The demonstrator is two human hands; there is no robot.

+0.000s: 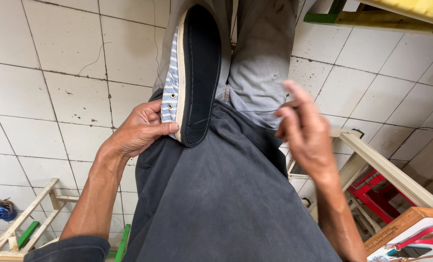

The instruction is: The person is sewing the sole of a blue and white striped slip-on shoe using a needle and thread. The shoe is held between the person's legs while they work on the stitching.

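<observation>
A blue-and-white striped canvas shoe with a dark ribbed sole rests sole-up on my lap, over a dark apron. My left hand grips the shoe at its heel end, thumb pressed against the sole's edge. My right hand is raised to the right of the shoe, fingers pinched on a thin thread that runs back to the sole's edge; the hand is slightly blurred.
White tiled floor lies below. A pale wooden stool frame stands at lower left, another wooden frame and a red stool at right. A wooden box with tools sits at the lower right corner.
</observation>
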